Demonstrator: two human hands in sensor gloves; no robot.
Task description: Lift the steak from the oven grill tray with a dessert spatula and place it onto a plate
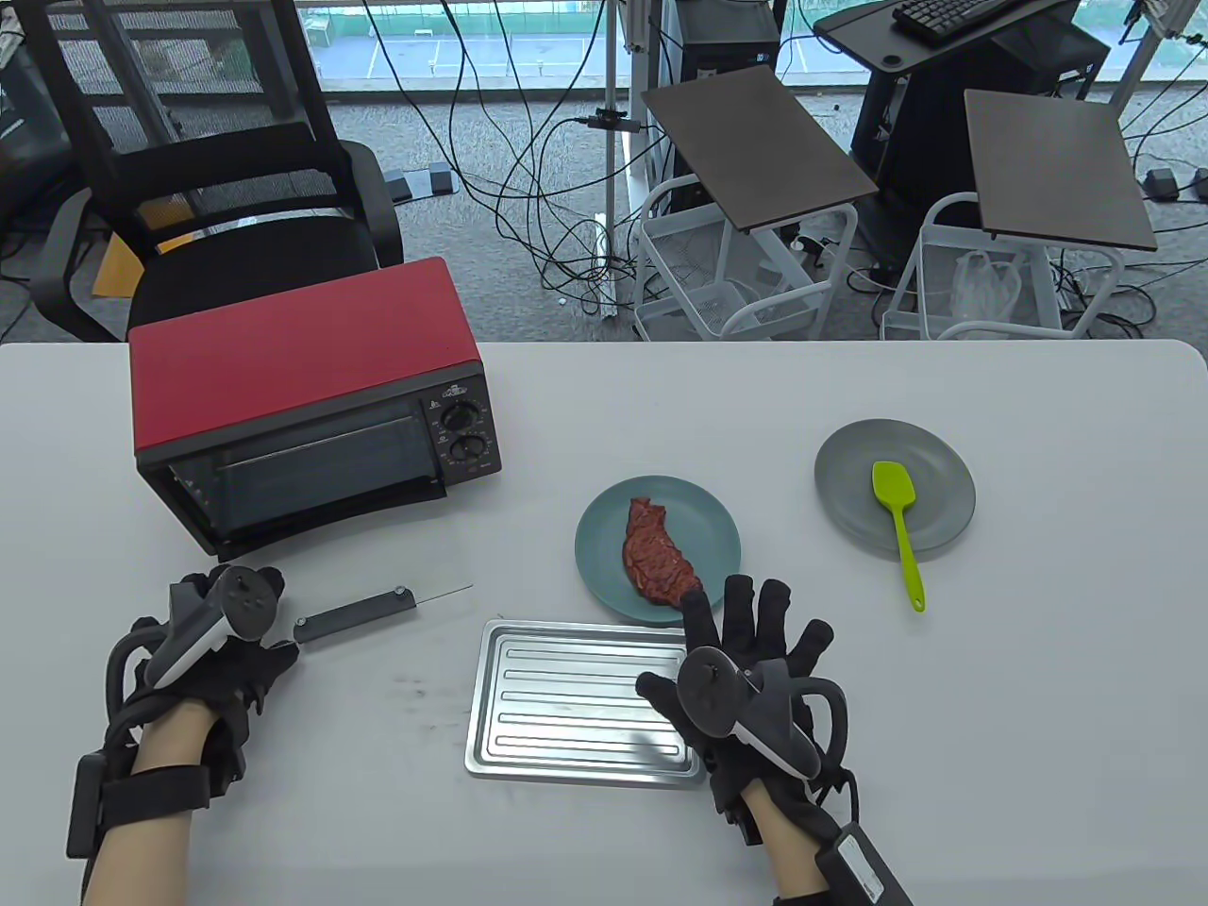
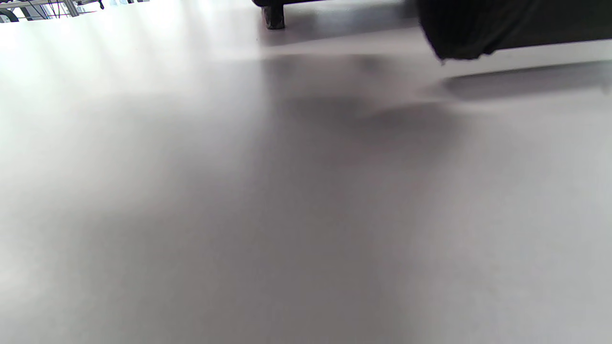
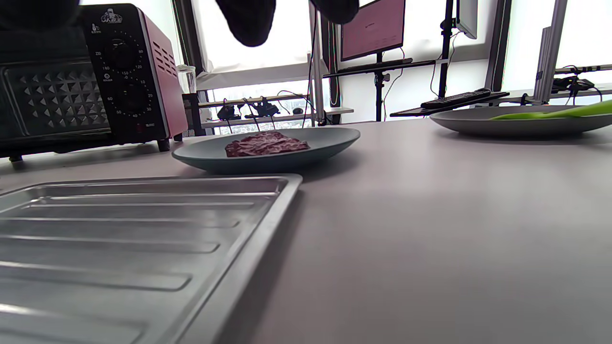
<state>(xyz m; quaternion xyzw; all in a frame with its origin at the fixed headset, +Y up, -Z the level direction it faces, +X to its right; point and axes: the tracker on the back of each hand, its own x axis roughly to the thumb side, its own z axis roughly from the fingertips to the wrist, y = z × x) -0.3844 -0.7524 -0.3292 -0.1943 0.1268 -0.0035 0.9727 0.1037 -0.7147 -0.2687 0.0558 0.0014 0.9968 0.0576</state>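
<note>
The red-brown steak (image 1: 655,553) (image 3: 266,143) lies on a teal plate (image 1: 708,528) (image 3: 330,138) at the table's middle. The green dessert spatula (image 1: 897,517) (image 3: 554,113) rests on a grey plate (image 1: 840,472) (image 3: 478,125) to the right. The silver oven grill tray (image 1: 528,746) (image 3: 143,229) is bare, near the front edge. My right hand (image 1: 755,632) lies flat with straight, spread fingers over the tray's right end and holds nothing. My left hand (image 1: 236,642) rests on the table at the left, fingers loosely curled, holding nothing.
A red toaster oven (image 1: 311,396) (image 3: 95,71) stands at the back left, its glass door (image 1: 377,613) folded down onto the table beside my left hand. Past the table's far edge stand an office chair (image 1: 217,189) and white carts (image 1: 755,217).
</note>
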